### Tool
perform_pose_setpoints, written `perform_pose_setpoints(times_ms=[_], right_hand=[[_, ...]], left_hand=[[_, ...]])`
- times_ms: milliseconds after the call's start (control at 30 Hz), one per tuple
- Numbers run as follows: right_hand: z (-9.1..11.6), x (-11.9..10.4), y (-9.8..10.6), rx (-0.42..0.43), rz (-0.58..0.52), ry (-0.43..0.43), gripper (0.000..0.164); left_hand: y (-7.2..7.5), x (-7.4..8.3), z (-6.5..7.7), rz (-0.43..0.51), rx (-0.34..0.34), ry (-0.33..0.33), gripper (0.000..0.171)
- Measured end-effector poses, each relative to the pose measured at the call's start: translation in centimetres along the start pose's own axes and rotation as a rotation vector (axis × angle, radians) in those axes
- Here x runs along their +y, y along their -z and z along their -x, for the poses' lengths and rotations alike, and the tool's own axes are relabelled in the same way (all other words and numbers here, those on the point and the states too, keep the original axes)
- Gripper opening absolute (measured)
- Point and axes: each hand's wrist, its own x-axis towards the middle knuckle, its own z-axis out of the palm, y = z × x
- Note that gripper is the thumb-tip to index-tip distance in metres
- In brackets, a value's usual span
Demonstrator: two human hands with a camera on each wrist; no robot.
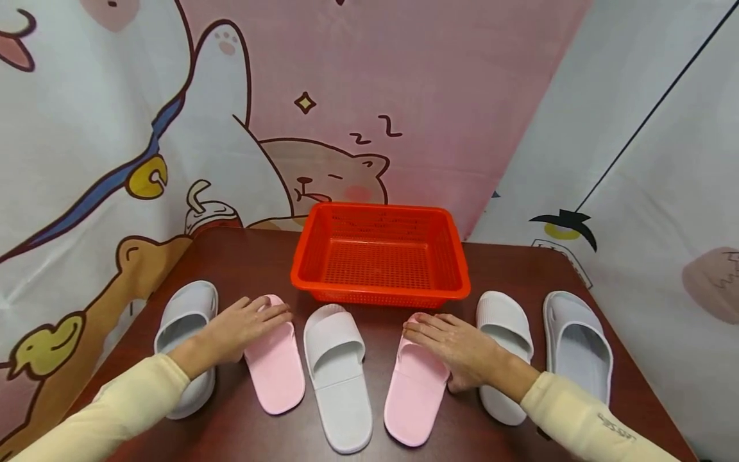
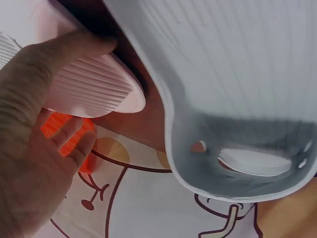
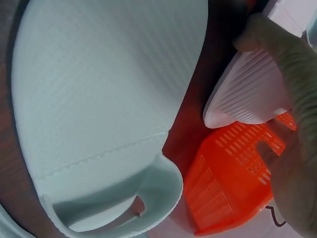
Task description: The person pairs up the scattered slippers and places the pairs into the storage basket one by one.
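Two pink slippers lie on the table, one under each hand. My left hand (image 1: 248, 324) grips the left pink slipper (image 1: 278, 375) across its strap, fingers over the top. In the left wrist view its thumb (image 2: 81, 47) lies along that slipper's side. My right hand (image 1: 456, 346) holds the right pink slipper (image 1: 414, 404) over the strap, and its thumb (image 3: 252, 37) is at the slipper's edge in the right wrist view. A white slipper (image 1: 343, 404) lies between the two pink ones. Parts of both pink slippers are hidden by the fingers.
An orange-red plastic basket (image 1: 300, 276) stands at the back of the brown table (image 1: 254, 256). A grey slipper (image 1: 187, 308) lies at the left, a white slipper (image 1: 502, 314) and another grey slipper (image 1: 577, 346) at the right. A cartoon-printed cloth (image 1: 433, 96) hangs behind.
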Motion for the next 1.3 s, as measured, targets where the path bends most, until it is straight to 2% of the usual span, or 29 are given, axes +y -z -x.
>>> perform_pose_setpoints(times_ms=[133, 300, 533, 700, 1000, 1300], right_hand=[[0.4, -0.3, 0.3, 0.040, -0.037, -0.016, 0.115], [0.8, -0.6, 0.8, 0.130, -0.089, -0.054, 0.110], [1.6, -0.9, 1.2, 0.182, -0.110, -0.088, 0.106], [2.2, -1.1, 1.6, 0.229, -0.103, -0.114, 0.108], [2.6, -2.0, 1.8, 0.242, -0.138, -0.166, 0.113], [2.4, -2.7, 2.5, 0.266, -0.182, -0.206, 0.111]], left_hand=[[0.5, 0.1, 0.5, 0.022, -0.006, 0.027, 0.096], [1.0, 0.2, 0.5, 0.044, 0.005, 0.052, 0.098], [2.0, 0.4, 0.3, 0.098, 0.060, 0.070, 0.103], [3.2, 0.7, 0.0, 0.117, 0.069, 0.092, 0.108], [4.0, 1.9, -0.8, 0.189, 0.075, 0.107, 0.110], [4.1, 3.3, -1.4, 0.252, 0.107, 0.181, 0.113]])
